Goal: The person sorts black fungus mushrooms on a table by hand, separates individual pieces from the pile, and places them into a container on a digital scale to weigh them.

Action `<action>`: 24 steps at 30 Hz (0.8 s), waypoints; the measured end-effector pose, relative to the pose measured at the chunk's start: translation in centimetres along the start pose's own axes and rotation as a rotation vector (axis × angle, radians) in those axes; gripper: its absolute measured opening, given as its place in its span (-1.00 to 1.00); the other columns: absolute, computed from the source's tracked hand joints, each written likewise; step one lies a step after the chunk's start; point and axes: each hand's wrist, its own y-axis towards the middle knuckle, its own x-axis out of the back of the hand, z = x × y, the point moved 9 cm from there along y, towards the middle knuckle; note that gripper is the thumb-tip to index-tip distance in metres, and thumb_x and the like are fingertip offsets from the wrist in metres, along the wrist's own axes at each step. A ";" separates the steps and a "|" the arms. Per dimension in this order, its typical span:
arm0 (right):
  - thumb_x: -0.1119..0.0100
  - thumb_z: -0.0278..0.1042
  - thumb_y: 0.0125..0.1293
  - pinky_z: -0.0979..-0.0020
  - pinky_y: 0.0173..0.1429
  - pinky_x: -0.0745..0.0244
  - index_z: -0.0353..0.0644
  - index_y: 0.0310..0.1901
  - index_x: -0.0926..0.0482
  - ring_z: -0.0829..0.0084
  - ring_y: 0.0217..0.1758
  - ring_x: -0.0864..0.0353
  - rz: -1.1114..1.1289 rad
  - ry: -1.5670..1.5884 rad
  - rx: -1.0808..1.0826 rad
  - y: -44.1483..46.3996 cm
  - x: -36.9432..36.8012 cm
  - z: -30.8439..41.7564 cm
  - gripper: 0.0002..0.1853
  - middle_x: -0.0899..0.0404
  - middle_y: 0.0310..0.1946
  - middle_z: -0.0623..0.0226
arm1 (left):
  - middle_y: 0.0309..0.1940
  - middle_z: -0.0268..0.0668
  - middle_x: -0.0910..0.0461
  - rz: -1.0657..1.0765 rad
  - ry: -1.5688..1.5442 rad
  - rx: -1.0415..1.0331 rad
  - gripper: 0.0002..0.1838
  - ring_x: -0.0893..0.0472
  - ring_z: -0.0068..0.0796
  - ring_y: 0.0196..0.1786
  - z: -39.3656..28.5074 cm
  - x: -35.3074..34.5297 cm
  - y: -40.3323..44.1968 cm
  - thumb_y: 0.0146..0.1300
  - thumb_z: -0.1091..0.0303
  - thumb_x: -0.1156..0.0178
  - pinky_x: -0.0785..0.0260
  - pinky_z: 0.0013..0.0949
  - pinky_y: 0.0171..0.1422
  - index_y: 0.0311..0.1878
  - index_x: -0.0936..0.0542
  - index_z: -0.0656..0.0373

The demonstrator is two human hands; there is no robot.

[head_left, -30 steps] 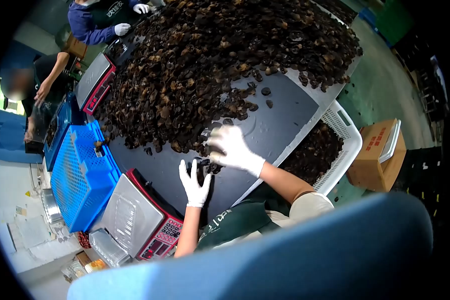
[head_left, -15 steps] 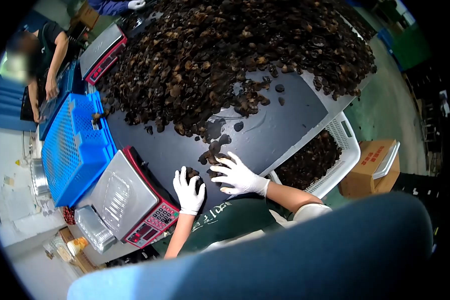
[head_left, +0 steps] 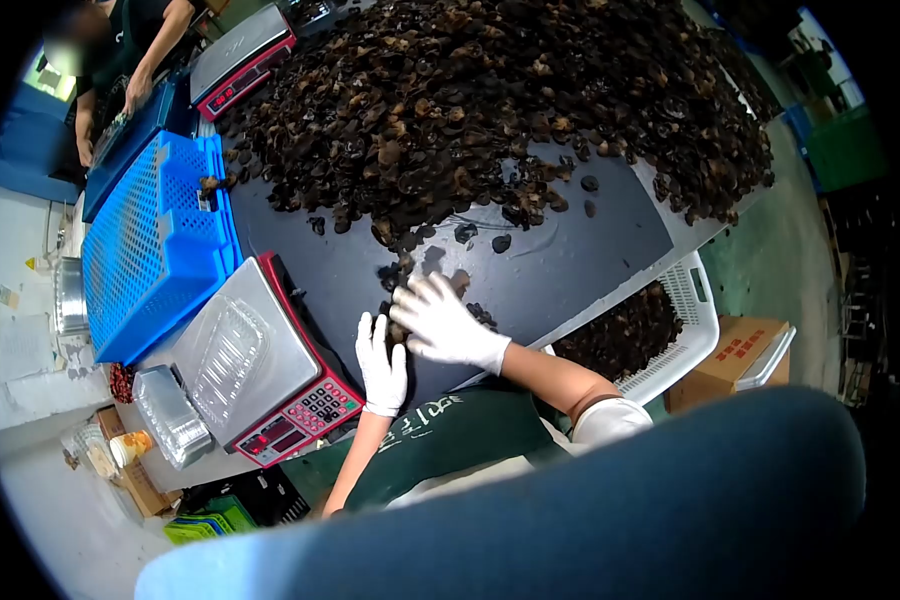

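Dark, fungus-like pieces form a large heap (head_left: 440, 110) across the dark tabletop (head_left: 580, 240). Near the table's close edge, my left hand (head_left: 381, 368), in a white glove, has its fingers apart beside a few small dark pieces. My right hand (head_left: 444, 322), also gloved, is spread over the same small group, with loose pieces around its fingertips. What lies under the right palm is hidden. A red and silver scale (head_left: 260, 370) bearing a clear plastic tray (head_left: 232, 352) stands left of my left hand.
Blue crates (head_left: 165, 240) stand at the left, with stacked clear trays (head_left: 173, 415) below. A second scale (head_left: 242, 55) is at the upper left, near a person (head_left: 135, 60). On the right are a white basket (head_left: 705, 310) of dark pieces and a cardboard box (head_left: 725, 355).
The view has shifted, so the table sits differently in it. My right hand has moved over the small pieces, closer to my left hand. The person at the upper left has leaned over the container.
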 end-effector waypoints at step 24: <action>-0.31 -0.17 0.12 0.21 -0.13 -0.52 -0.06 -0.29 -0.69 0.26 -0.25 -0.63 -0.153 -0.239 -0.584 -1.6 2.3 -15.8 -0.80 -0.61 -0.39 0.27 | 0.21 -0.10 -0.49 -0.065 0.203 -0.115 -0.53 -0.44 -0.03 0.24 2.8 -1.0 11.9 0.11 0.44 -0.25 -0.27 -0.12 0.38 0.16 -0.54 0.11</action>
